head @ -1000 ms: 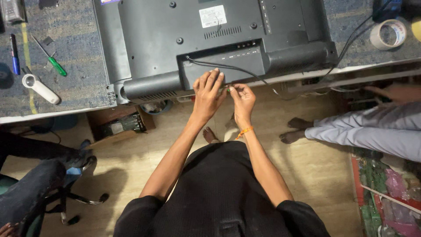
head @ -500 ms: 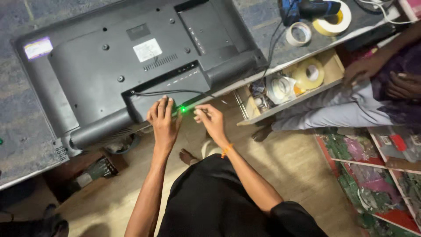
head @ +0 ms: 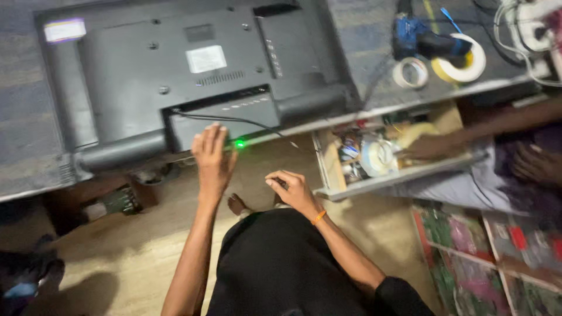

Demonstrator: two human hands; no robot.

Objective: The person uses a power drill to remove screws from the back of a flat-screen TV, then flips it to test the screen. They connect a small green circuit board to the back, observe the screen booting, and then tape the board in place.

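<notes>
While the television (head: 193,76) lies face down on the grey table (head: 363,35), its dark back panel turned up, the left hand (head: 212,157) rests spread against the near edge of the set, fingers open, just beside a small green light (head: 239,143). A thin black cable (head: 246,122) runs from the back panel toward the right. The right hand (head: 291,192) hangs below the table edge, apart from the set, fingers loosely curled with the thumb drawn in; whether it pinches something small I cannot tell. To the right, another person's hand (head: 430,147) reaches into an open drawer (head: 374,161) of tape rolls. Working well at that edge seems to call for the left hand steadying the set, keeping clear of the cable.
</notes>
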